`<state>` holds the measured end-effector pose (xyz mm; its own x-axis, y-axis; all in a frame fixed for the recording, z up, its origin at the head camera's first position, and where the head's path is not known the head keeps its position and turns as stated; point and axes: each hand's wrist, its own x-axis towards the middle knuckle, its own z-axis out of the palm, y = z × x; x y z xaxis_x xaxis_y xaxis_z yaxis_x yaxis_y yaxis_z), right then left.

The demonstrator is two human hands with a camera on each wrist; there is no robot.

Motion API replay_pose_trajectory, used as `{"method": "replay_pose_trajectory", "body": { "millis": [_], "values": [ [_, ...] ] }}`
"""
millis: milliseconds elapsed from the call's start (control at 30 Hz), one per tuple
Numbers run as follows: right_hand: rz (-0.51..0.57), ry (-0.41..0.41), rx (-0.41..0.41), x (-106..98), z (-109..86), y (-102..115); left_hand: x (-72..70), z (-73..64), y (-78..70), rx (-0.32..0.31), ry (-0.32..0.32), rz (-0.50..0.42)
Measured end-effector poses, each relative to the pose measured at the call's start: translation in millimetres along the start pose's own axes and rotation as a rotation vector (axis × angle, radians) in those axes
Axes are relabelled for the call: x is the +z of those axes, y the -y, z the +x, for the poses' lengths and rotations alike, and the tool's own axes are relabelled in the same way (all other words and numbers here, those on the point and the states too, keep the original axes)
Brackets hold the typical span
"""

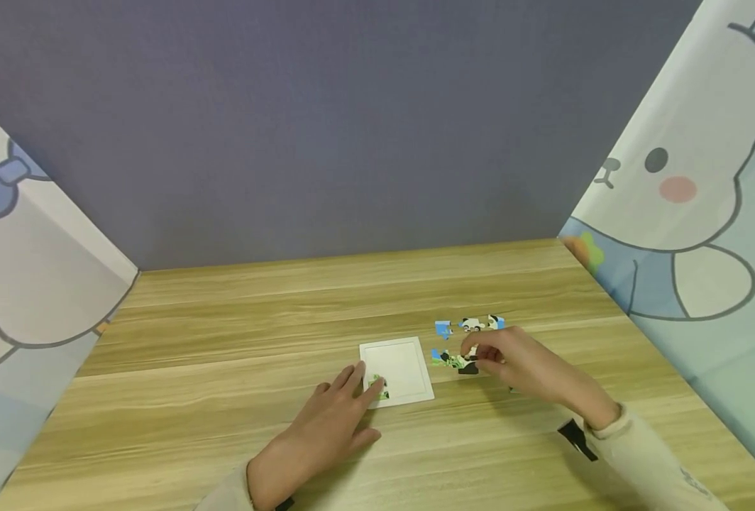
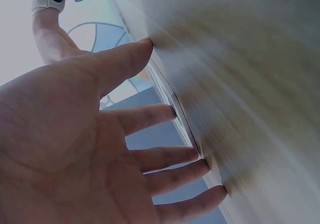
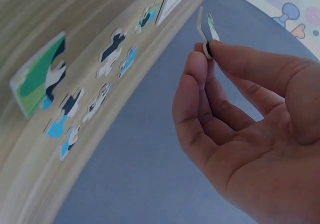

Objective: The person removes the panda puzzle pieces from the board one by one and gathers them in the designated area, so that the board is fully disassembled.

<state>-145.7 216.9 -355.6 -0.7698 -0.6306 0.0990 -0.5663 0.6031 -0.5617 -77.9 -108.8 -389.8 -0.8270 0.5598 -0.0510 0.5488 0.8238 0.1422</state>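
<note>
A shallow white puzzle tray (image 1: 406,362) lies on the wooden table, with a green-patterned jigsaw piece (image 1: 382,392) in its near left corner. My left hand (image 1: 329,419) rests at the tray's left side with fingers spread, the index fingertip on that piece. In the left wrist view, the straight fingers touch down along the tray's edge. To the right of the tray, my right hand (image 1: 524,365) pinches a thin jigsaw piece (image 3: 212,27) between thumb and fingertips, seen nearly edge-on above the table in the right wrist view.
Loose jigsaw pieces lie right of the tray, among them a blue one (image 1: 443,327) and a panda-face one (image 1: 472,324). A larger green piece (image 3: 42,78) lies under the right hand. A grey panel (image 1: 352,142) stands behind the table; cartoon-printed sheets (image 1: 690,213) flank it.
</note>
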Motion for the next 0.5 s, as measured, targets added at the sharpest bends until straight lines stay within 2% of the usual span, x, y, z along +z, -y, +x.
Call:
{"method": "replay_pose_trajectory", "body": {
  "millis": [233,500],
  "values": [
    [0.013,0.035,0.021,-2.7,1.5,-14.2,-1.6,1.1,-1.0,-0.003,-0.002,0.0],
    [0.015,0.079,0.02,7.8,1.0,-31.2,-1.9,1.0,-0.8,-0.011,0.013,0.002]
  ]
}}
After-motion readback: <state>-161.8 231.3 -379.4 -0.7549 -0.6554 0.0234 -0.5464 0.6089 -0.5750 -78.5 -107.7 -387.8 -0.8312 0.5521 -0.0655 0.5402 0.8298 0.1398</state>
